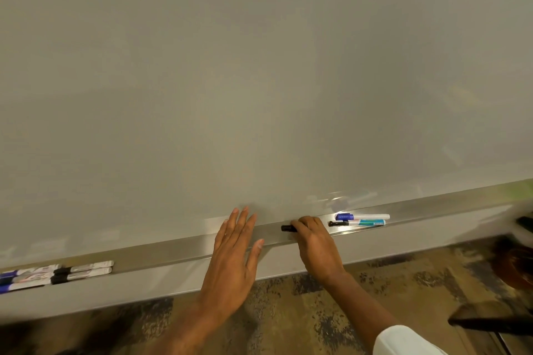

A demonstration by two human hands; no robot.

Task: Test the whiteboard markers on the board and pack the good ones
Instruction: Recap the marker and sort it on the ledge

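Observation:
A large blank whiteboard (pixel 259 81) fills most of the view, with a metal tray (pixel 161 251) along its bottom edge. My right hand (pixel 315 248) grips a black-capped marker (pixel 288 228) lying on the tray; only the cap end shows. My left hand (pixel 233 259) hovers flat with straight fingers over the tray, just left of the right hand, holding nothing. Two markers lie on the tray to the right: a blue-capped one (pixel 362 216) and a black-capped one with a teal label (pixel 357 223). Several more markers (pixel 54 275) lie at the tray's far left.
Patterned brown carpet (pixel 317 311) lies below the tray. Dark blurred objects (pixel 496 323) sit at the lower right, near the floor, and another dark shape (pixel 516 262) sits at the right edge.

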